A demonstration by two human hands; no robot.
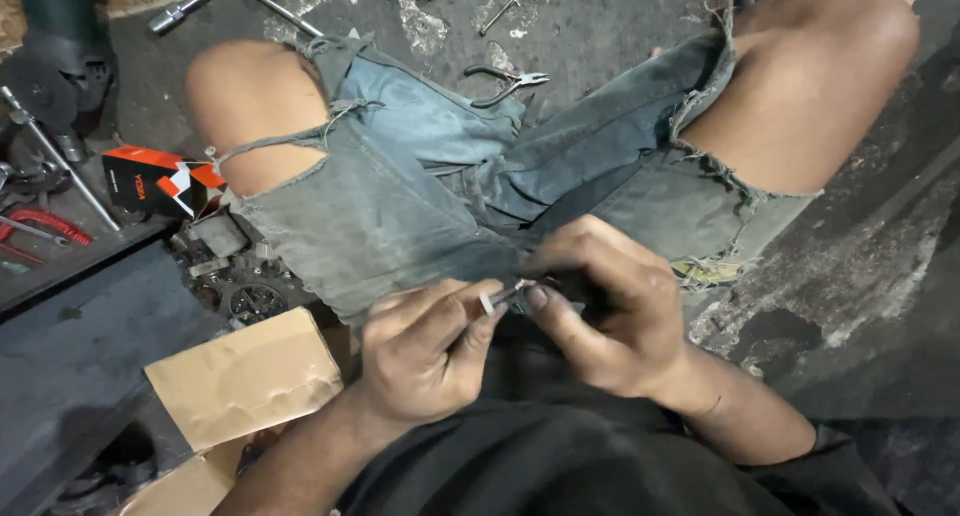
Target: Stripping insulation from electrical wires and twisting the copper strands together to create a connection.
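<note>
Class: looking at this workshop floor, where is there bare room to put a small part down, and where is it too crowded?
Bare floor lies right of the right knee. Smaller patch between the knees, beyond the pliers. Crowded: left side, with orange box, cardboard, metal parts. Both hands, left hand and right hand, pinch a small metal piece.

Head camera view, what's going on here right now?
A person in torn denim shorts sits on a stained concrete floor. The left hand and right hand meet over the lap, pinching a small silvery metal part between the fingertips. Dark-handled pliers lie on the floor between the knees; an orange and black box and a brown cardboard box sit to the left.
</note>
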